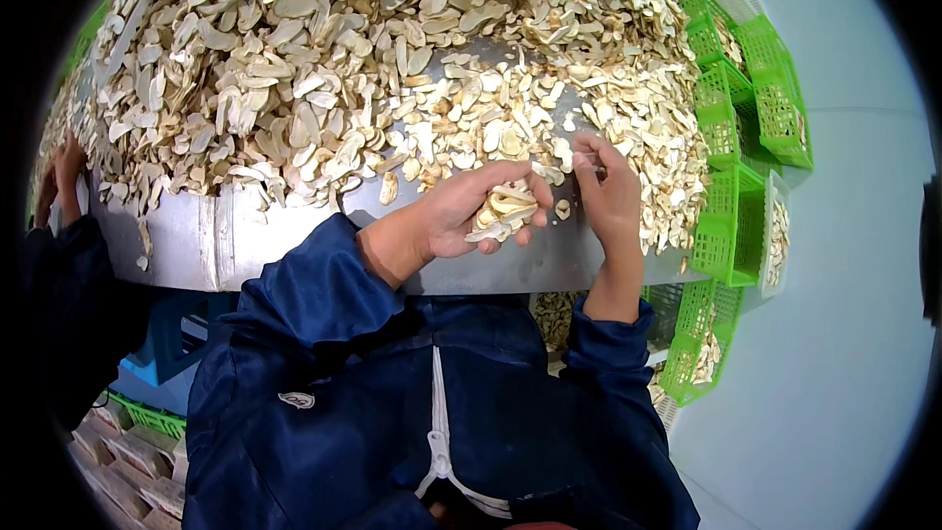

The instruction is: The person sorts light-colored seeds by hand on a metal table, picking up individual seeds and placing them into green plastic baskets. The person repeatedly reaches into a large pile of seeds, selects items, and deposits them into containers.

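Palm up above the front edge of a metal table [280, 254], my left hand [464, 210] cups several pale dried slices [508, 207], which look like mushroom or root. To its right, my right hand [611, 195] hovers over the table with thumb and fingertips close together; whether a slice is between them cannot be told. A large heap of the same dried slices [309, 88] spreads behind both hands, with looser ones [500, 107] just beyond my fingers. One small slice [562, 209] lies on the metal between my hands.
Green plastic baskets [717, 228], some holding slices, line the table's right side, beside a white tray [775, 235]. At far left are a co-worker's hands [66, 169]. A blue stool [165, 338] and stacked trays [125, 456] stand below left.
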### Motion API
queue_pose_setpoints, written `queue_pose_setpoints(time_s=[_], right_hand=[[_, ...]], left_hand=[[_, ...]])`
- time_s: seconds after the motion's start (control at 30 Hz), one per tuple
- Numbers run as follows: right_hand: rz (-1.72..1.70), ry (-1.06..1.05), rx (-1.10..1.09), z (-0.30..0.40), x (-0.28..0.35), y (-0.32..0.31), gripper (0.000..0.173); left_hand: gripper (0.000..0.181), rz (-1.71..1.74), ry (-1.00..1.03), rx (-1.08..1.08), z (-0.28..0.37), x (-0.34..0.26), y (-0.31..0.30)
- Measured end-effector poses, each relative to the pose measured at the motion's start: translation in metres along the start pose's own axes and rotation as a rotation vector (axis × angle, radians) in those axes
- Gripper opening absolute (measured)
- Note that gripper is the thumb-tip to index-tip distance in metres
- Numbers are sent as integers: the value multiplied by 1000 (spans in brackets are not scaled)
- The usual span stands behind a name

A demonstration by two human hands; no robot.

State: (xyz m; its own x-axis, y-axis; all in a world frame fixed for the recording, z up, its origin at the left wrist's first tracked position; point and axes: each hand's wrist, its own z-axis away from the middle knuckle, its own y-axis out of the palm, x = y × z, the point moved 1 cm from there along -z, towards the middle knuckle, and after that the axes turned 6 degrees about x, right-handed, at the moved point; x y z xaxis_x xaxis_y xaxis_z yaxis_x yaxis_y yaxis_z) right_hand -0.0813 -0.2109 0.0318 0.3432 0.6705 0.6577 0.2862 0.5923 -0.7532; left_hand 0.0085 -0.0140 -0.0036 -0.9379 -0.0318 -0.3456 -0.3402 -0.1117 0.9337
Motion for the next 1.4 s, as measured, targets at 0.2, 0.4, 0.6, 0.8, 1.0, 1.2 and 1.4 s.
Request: queue_pose_setpoints(time_s=[0.2,0.4,0.6,0.8,1.0,1.2,1.4], right_hand=[[399,-167,-243,-35,-22,0,24],[312,-78,-126,-27,-16,3,22],[19,57,22,-29,0,-3,19],[376,-458,-146,-62,-4,8,31],[407,-439,-152,-72,-14,18,20],[142,-224,-149,-58,-21,28,15],[230,-273,-115,-59,-22,29,21]], left_hand=[[50,-43,8,-9,1,-1,4],[49,-17,-5,-13,1,0,2],[49,0,-27,-4,1,2,2],[49,26,-49,14,-4,0,2],[45,19,-69,5,0,3,-2],[36,-135,-164,-42,-1,1,4],[38,-221,-66,-37,7,4,11]])
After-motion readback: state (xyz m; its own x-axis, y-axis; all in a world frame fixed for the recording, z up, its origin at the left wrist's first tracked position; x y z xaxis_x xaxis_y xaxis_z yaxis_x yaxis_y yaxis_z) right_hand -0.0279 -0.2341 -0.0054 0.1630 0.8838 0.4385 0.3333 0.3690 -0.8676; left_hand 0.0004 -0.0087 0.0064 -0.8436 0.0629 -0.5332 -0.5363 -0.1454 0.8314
